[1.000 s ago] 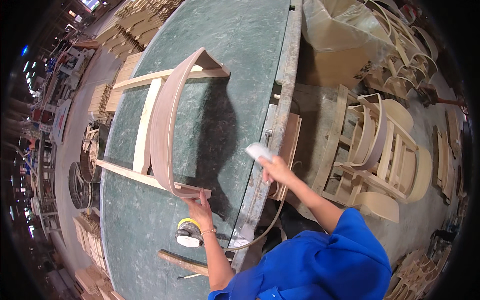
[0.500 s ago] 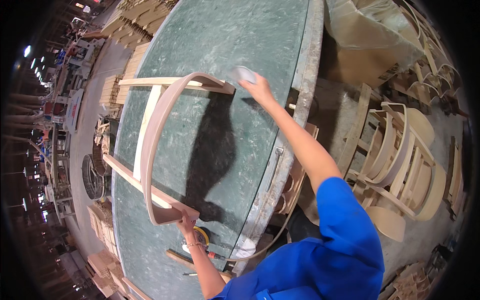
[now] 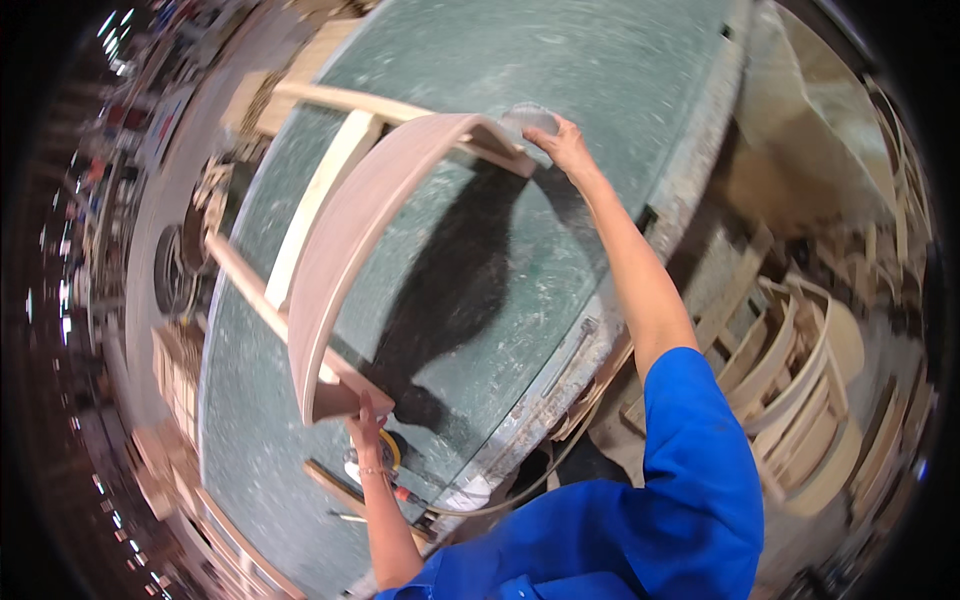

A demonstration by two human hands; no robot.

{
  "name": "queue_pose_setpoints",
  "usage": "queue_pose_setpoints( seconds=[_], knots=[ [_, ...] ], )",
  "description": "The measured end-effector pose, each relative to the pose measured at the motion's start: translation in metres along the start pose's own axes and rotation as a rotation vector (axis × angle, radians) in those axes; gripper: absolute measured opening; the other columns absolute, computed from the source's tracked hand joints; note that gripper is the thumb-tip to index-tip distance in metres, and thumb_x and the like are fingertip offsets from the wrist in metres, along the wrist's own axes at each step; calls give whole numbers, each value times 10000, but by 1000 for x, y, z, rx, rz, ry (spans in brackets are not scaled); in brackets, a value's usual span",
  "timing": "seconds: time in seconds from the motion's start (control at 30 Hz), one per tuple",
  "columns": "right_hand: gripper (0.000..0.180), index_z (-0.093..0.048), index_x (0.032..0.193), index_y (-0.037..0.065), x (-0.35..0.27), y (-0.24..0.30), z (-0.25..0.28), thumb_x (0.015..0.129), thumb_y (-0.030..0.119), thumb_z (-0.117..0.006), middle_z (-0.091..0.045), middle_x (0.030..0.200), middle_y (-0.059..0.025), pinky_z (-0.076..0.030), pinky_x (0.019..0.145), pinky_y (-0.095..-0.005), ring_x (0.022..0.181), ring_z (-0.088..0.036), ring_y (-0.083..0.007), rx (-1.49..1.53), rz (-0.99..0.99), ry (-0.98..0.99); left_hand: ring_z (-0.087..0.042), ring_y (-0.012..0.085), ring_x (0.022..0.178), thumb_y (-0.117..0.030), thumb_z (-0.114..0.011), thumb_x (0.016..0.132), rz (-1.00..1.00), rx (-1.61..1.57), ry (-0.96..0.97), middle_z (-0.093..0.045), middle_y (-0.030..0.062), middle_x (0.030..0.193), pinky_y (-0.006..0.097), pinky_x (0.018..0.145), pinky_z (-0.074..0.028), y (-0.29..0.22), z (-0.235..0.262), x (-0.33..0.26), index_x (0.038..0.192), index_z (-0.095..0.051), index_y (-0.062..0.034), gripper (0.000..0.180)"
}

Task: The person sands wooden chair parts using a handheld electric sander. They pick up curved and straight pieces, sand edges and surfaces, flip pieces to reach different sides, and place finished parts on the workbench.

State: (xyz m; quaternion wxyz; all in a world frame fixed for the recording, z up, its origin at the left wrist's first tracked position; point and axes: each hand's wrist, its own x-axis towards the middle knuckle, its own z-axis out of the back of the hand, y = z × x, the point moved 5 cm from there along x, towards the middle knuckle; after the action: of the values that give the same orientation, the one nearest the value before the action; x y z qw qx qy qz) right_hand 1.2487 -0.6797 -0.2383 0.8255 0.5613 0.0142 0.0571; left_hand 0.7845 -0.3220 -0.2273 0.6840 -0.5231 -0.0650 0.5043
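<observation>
The right hand (image 3: 568,150), half curled on a pale pad (image 3: 527,119), has moved up beside the far end of the wooden frame (image 3: 345,240) on the green table (image 3: 480,390), seemingly within reach, while the left hand (image 3: 368,425) grips the near end.

We look into a cluttered woodworking shop, with a long green bench (image 3: 560,50) running through it.
The scuffed bench top has a worn, whitish border (image 3: 585,350) along its right side. To our left, a grey floor (image 3: 143,270) forms an aisle past stacks of pale timber (image 3: 175,370) and a dark round container (image 3: 172,270); beyond it, the blurred surroundings sink into dimness, dotted with small white lights (image 3: 108,24). To our right, we find a cloudy plastic sheet (image 3: 800,140) and, nearer us, a pile of curved, light-coloured wooden parts (image 3: 830,470).
</observation>
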Motion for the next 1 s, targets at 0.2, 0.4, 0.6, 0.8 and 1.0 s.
queue_pose_setpoints(
  seconds=[0.2,0.4,0.6,0.8,1.0],
  knots=[
    [474,-593,1181,-61,-58,23,-14,846,265,-672,-649,1105,-168,-465,885,-359,1003,-604,-241,-12,-79,141,-633,266,727,-200,-573,748,-175,83,-98,-649,154,787,397,668,-486,31,48,11,862,-635,9,246],
    [505,-521,1259,-17,-213,-9,46,879,285,-663,-603,1097,-107,-474,734,-314,897,-574,-169,211,-324,183,-663,356,783,-193,-581,796,-105,231,-142,-665,180,838,446,679,-501,-10,1,13,1428,-228,-158,724],
    [414,-514,1206,8,-313,58,-68,911,277,-624,-639,912,-95,-510,668,-324,726,-597,-169,526,-405,618,-628,345,975,-312,-680,802,-244,227,-243,-632,211,1084,405,846,-485,-41,2,8,1483,-110,-77,919],
    [382,-518,1227,-9,-397,138,-137,930,225,-577,-659,929,-127,-517,671,-324,706,-611,-174,474,-233,988,-535,350,1172,-324,-631,841,-606,-95,-36,-552,214,1271,393,972,-433,-49,33,-119,1435,-304,-51,731],
    [225,-573,1041,2,-500,172,-156,922,193,-578,-603,839,-67,-508,652,-332,692,-586,-153,428,-210,1044,-623,247,934,-184,-628,864,-632,-288,-434,-654,102,1029,327,836,-478,32,211,-323,1014,-682,-71,196]
  ],
)
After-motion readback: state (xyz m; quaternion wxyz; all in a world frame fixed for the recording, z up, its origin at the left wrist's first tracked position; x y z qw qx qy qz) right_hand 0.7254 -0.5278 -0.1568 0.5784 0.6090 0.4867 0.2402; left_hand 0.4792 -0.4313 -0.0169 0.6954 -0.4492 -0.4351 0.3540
